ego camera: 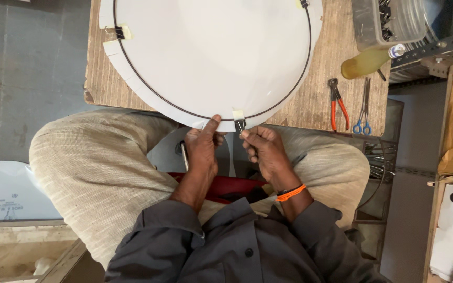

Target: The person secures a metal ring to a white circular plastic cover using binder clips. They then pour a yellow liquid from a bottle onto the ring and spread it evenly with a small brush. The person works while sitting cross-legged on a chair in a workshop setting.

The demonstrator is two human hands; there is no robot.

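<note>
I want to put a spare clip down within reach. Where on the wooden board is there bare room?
Bare wood shows on the wooden board between the white disc and the red-handled pliers. The right edge is crowded: blue-handled scissors, yellow bottle, clear tub. The left hand and right hand fill the disc's near edge.

Grey concrete floor [27,78]; worn wooden table [331,68]
</note>
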